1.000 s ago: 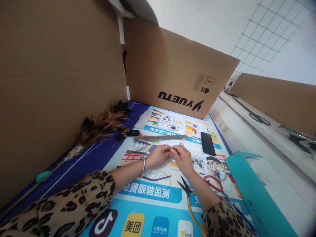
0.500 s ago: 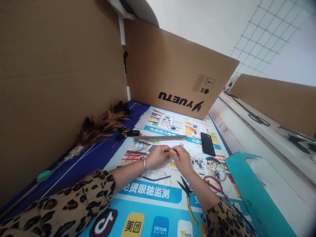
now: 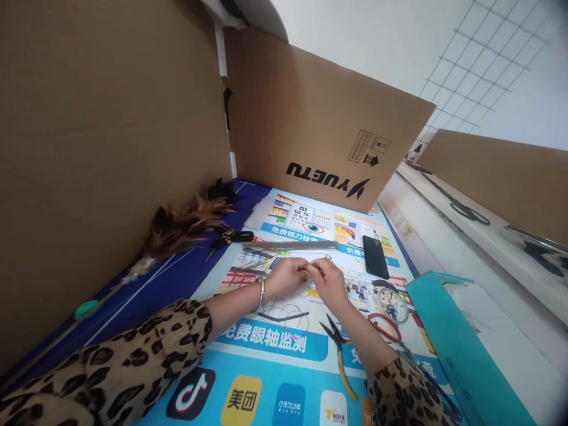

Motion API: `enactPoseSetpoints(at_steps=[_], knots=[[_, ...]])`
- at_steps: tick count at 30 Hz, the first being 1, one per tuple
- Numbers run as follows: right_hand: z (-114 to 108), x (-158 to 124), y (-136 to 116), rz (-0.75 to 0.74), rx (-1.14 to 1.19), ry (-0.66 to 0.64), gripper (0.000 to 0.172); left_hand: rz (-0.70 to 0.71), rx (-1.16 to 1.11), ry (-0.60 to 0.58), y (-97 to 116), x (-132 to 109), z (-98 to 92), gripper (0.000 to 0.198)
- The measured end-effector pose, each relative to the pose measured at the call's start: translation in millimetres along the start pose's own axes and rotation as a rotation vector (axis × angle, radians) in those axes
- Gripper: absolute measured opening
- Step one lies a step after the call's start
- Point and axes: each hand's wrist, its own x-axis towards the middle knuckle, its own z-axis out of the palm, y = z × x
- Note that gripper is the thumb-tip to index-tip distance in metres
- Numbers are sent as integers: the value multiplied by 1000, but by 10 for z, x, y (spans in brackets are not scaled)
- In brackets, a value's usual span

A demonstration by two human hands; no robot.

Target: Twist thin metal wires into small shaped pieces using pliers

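Only the view has shifted slightly: left hand (image 3: 287, 279) and right hand (image 3: 329, 285) remain pinched together, contents unclear; black smartphone (image 3: 376, 257) lies near the right edge of the surface (image 3: 268, 368).

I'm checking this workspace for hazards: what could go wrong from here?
The left hand and right hand meet at the fingertips; anything pinched there is too small to make out and might slip away unnoticed. The pliers, lying with jaws apart close to the right forearm, could be brushed or knocked. The bundle of thin grey strands just beyond the hands might scatter if nudged.
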Motion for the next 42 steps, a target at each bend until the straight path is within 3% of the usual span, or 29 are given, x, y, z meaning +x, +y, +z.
enactPoseSetpoints(at_steps=[17,22,27,35,42], knots=[[18,-13,53,29,9,-2,16,4,-24,-23,-50,40,24,18],[-23,-44,42,-65,-74,26,32,-6,-68,-26,-70,39,40,21],[-49,-54,50,-124,-118,1,33,15,-74,-35,-68,31,45,19],[-41,-66,36,-49,-2,92,38,80,-81,-3,30,-9,-8,17],[-195,-14,-2,26,87,131,33,68,-64,-12,21,-10,4,15]])
